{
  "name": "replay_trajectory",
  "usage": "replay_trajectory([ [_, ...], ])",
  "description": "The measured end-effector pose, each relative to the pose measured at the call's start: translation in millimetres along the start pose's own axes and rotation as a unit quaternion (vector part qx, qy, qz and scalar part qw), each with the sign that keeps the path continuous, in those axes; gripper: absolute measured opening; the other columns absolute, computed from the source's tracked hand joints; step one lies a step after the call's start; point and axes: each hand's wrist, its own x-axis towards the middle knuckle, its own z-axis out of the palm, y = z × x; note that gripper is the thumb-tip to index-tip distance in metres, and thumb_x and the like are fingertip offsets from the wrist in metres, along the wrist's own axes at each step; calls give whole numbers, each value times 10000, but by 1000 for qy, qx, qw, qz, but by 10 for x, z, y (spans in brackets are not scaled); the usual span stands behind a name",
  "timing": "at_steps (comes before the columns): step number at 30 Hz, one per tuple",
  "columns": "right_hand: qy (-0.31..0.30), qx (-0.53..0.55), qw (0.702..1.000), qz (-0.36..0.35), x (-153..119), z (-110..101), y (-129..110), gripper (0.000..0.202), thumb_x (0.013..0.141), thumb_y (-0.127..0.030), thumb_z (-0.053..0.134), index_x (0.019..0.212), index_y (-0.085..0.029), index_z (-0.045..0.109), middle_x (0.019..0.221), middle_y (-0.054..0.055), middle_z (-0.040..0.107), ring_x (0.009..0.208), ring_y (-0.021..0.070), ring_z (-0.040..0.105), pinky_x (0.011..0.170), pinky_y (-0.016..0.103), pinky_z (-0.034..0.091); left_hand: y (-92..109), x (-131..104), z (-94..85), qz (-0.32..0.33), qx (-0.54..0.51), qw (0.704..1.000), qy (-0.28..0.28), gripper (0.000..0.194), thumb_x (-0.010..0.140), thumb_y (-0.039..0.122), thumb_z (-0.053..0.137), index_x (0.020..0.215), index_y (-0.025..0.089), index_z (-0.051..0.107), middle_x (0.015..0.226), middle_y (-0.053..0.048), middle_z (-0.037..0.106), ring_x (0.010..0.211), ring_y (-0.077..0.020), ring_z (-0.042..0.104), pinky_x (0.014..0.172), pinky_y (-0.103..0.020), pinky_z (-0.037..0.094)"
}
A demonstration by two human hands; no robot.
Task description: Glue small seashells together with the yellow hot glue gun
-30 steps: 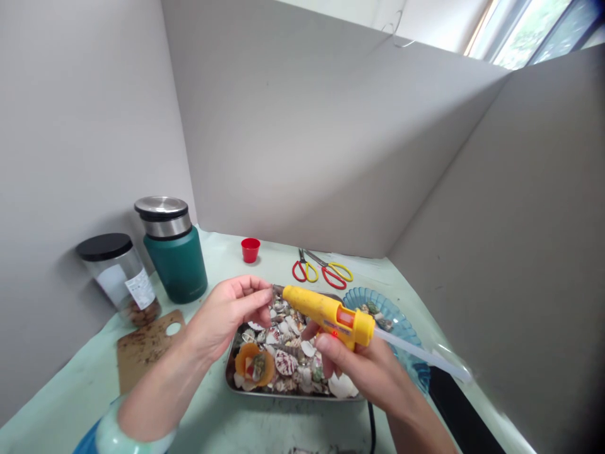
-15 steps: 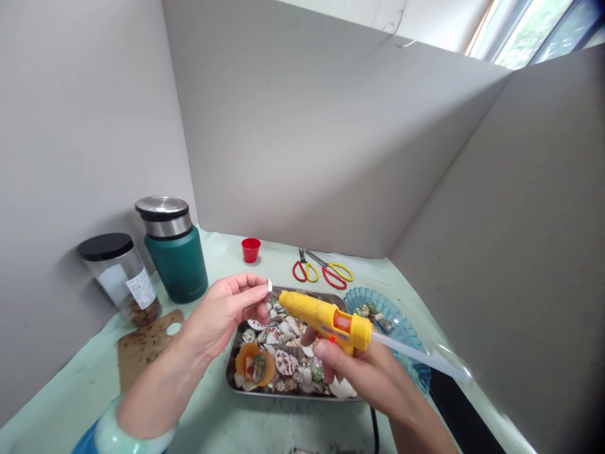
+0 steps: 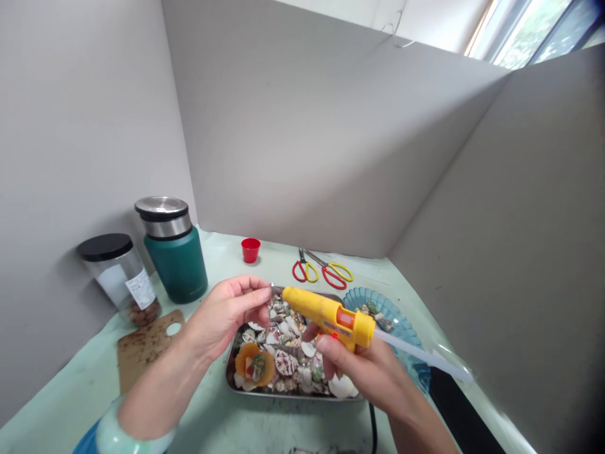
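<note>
My right hand (image 3: 350, 359) is wrapped round a yellow hot glue gun (image 3: 321, 309), with a long clear glue stick (image 3: 420, 354) coming out of its back end. The gun's nozzle points left at my left hand (image 3: 241, 309), whose thumb and fingers pinch a small whitish piece (image 3: 271, 288), too small to name. Nozzle and piece are very close; whether they touch I cannot tell. Beneath both hands lies a metal tray (image 3: 302, 396) full of seashells (image 3: 286, 363). An orange flower-like shape (image 3: 246, 364) with small pieces on it sits in the tray's left front corner.
Behind the tray are a red cup (image 3: 250, 251) and two pairs of scissors (image 3: 326, 270). A blue plate (image 3: 401, 315) with shells stands right. At left are a green flask (image 3: 176, 261), a black-lidded jar (image 3: 113, 271) and a brown board (image 3: 137, 353). A black cord (image 3: 373, 429) runs down in front.
The glue gun has shifted slightly right in my right hand's grip. The small piece in my left fingers has turned and shows less of its white face.
</note>
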Motion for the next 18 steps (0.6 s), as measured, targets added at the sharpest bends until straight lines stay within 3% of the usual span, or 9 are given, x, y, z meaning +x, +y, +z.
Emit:
replay_trajectory([
  [4, -19, 0, 1000, -7, -1, 4, -8, 227, 862, -411, 517, 817, -211, 615, 591, -6, 532, 517, 126, 510, 466, 245, 433, 2, 13, -20, 3, -8, 1000, 11, 156, 713, 229, 681, 798, 132, 593, 517, 8, 601, 474, -102, 549, 522, -222, 448],
  [9, -18, 20, 999, 22, 2, 18, 3, 244, 837, -434, 544, 869, -202, 615, 728, 24, 569, 516, 114, 522, 458, 248, 467, 17, 16, -23, 8, -13, 1000, 15, 164, 726, 227, 674, 824, 125, 590, 524, 6, 605, 474, -96, 546, 522, -216, 445],
  [18, -28, -7, 1000, -5, -9, 9, 5, 233, 869, -410, 510, 790, -200, 573, 682, 10, 547, 538, 118, 520, 475, 239, 448, 1, 17, -37, 9, -17, 1000, 13, 162, 733, 219, 669, 829, 118, 587, 523, 9, 598, 475, -95, 539, 519, -219, 450],
])
